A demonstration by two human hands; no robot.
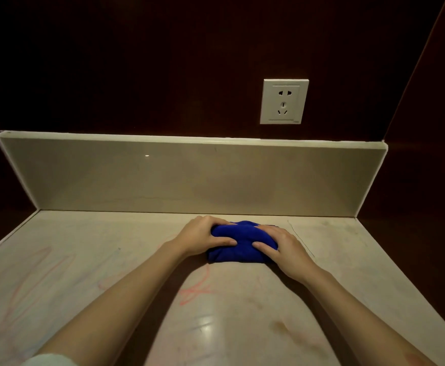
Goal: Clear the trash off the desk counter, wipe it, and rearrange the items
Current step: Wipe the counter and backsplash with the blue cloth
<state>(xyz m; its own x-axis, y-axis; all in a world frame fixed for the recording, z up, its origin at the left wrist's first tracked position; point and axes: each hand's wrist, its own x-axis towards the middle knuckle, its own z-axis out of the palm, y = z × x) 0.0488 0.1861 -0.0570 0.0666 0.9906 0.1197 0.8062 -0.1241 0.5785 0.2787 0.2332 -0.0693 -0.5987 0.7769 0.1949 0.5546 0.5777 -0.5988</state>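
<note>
A bunched blue cloth [238, 243] lies on the pale stone counter [89, 265], close to the back splash. My left hand [203, 235] presses on the cloth's left end, fingers curled over it. On the right end rests my right hand [277, 245], gripping it the same way. Faint red and pink scribbles [195, 290] mark the counter in front of the cloth and to the left. A brownish stain [282, 326] shows nearer to me on the right.
A beige stone back splash [189, 178] rises behind the counter. Above it, a white wall socket [284, 101] is set in the dark wood panel. Dark side walls close the counter at left and right.
</note>
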